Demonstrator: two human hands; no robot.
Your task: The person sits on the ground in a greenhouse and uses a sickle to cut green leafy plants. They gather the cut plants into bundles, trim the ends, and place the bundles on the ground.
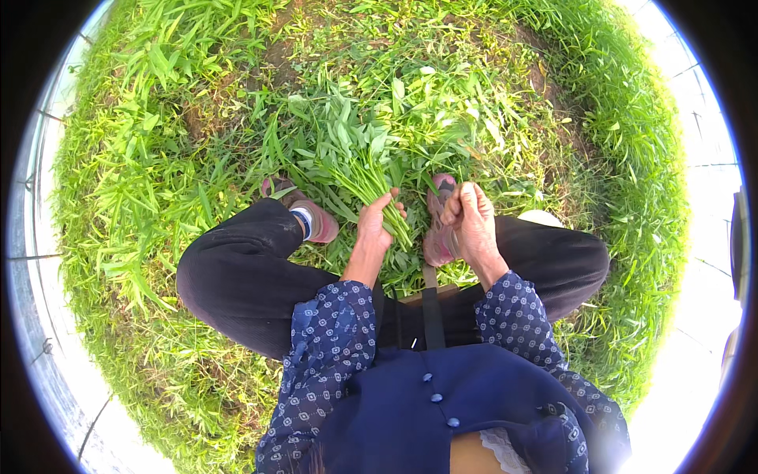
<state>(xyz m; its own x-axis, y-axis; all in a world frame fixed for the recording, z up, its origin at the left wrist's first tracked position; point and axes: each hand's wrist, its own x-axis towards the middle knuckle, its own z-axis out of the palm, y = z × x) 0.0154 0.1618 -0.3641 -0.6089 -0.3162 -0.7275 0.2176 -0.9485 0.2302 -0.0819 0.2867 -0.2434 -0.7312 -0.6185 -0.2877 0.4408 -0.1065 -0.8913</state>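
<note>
My left hand (378, 222) is closed around the stems of a bunch of leafy greens (361, 172), which look like water spinach. The leaves point away from me, and the cut stem ends stick out below my fingers toward the right. To the right of the bunch, apart from it, my right hand (472, 214) is curled into a loose fist above my right shoe (438, 237). Nothing shows between its fingers. Loose cut greens (408, 112) lie heaped on the ground in front of my feet.
My left shoe (320, 222) rests on the greenery. Taller green plants stand at the left (154, 118) and right (628, 148). Partly hidden behind my right knee is a pale round object (540, 218). Between my legs a dark strap (433, 314) hangs near a wooden edge (435, 293).
</note>
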